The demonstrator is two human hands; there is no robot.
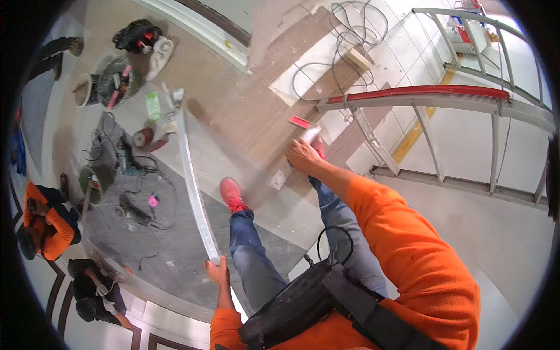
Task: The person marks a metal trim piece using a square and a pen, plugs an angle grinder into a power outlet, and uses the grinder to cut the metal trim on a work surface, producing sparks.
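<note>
My left hand point(217, 272) is closed around the lower end of a long, pale metal bar point(195, 185). The bar runs up and away from me, its far end beside several small pale items on the floor. Out in front, my right hand point(303, 155) has its fingers curled round a whitish, roll-like thing point(310, 135), whose exact kind I cannot make out. Just past it shows a flat red piece point(300, 122); whether the two are joined is unclear. My red shoes point(233, 195) stand apart below, and a black bag point(289, 303) hangs at my waist.
A ladder with a red-edged rail point(420, 91) lies across the right side. Loose cable point(356, 35) coils beyond it. On the left are buckets point(115, 81), a drill point(125, 154), an angle grinder point(133, 211) and cords. Two other people point(49, 224) are at the far left.
</note>
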